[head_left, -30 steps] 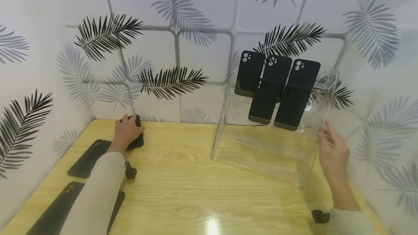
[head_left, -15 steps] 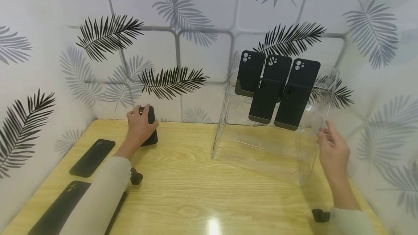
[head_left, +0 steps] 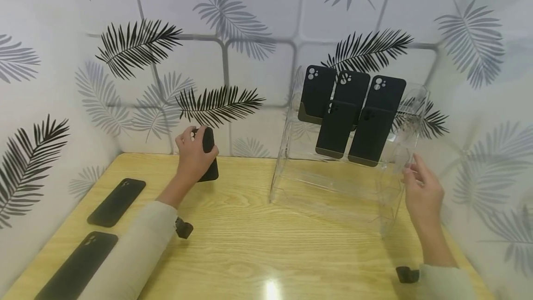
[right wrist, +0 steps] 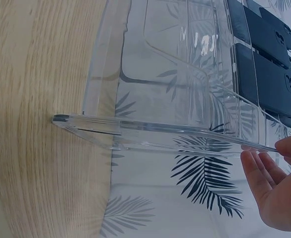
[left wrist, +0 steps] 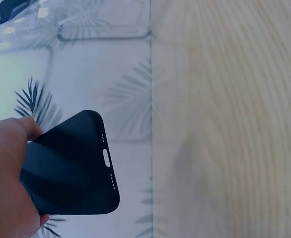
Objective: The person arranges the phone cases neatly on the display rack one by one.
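My left hand (head_left: 193, 156) grips a black phone case (head_left: 211, 168) by its sides, at the back of the table left of centre. In the left wrist view the case's end (left wrist: 106, 158) with its port opening faces the camera, and it looks raised off the tabletop. My right hand (head_left: 424, 196) pinches the side edge of a clear tiered display stand (right wrist: 185, 130) between thumb and fingers. Several black cases lean on its upper tiers, among them an upper left one (head_left: 317, 91) and a lower right one (head_left: 372, 135). The lower tiers of the stand hold no case.
Two more black cases lie on the left of the wooden table (head_left: 258, 249), a farther one (head_left: 116, 202) and a nearer one (head_left: 77, 267). A leaf-patterned wall (head_left: 258, 73) stands close behind the table and the stand.
My left hand has lifted the case from the back left of the table and carried it up and to the right. The right hand stays on the stand's edge.
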`<state>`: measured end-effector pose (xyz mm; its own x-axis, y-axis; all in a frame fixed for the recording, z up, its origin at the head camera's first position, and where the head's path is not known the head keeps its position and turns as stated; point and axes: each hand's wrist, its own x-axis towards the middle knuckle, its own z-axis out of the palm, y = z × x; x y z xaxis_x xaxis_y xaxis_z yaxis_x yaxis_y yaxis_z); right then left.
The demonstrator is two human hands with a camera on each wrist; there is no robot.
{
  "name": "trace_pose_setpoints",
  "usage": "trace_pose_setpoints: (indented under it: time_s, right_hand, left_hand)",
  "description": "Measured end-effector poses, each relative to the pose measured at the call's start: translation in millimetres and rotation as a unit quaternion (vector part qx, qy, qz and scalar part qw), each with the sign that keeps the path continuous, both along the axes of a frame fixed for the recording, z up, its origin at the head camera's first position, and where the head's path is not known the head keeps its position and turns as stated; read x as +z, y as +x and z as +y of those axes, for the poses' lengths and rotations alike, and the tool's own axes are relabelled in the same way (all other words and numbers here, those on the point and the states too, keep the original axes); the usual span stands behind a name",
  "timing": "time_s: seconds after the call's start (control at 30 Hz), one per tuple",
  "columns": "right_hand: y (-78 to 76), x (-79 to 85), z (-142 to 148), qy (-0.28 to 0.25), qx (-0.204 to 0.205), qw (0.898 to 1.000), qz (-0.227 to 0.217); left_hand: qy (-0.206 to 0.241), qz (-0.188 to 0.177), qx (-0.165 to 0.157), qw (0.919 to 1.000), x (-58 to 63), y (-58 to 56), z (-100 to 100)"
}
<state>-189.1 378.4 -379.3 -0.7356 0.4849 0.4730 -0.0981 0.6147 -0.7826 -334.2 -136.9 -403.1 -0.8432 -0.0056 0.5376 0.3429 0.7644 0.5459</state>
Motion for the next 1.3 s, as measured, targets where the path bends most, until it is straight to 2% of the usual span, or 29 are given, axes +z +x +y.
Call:
trace_pose_setpoints:
  time_s: [0.3,0.5,0.7,0.93,1.17,1.3]
  right_hand:
    - [-2.2,-1.7,-0.4,0.002,0.006,1.000,0.009]
    - [-2.2,-1.6,-0.4,0.009,0.005,1.000,0.011]
    - [-0.6,-0.5,-1.6,0.006,0.005,1.000,0.006]
    - [-0.8,-1.3,-0.4,0.011,0.004,1.000,0.011]
    - [-1.1,-1.3,0.1,0.009,0.005,1.000,0.020]
    - [-0.5,-0.9,0.0,0.008,0.005,1.000,0.020]
  left_hand:
    - [0.002,0.046,-0.039,0.9982,32.5,16.1,46.5]
    - [-0.006,0.093,-0.072,0.9931,54.7,20.1,81.1]
    - [-0.028,0.136,-0.099,0.9853,73.2,17.7,114.7]
    - [-0.061,0.173,-0.103,0.9775,93.0,13.7,149.5]
    - [-0.075,0.186,-0.101,0.9745,111.9,6.2,181.3]
    - [-0.070,0.179,-0.094,0.9768,119.8,2.9,196.3]
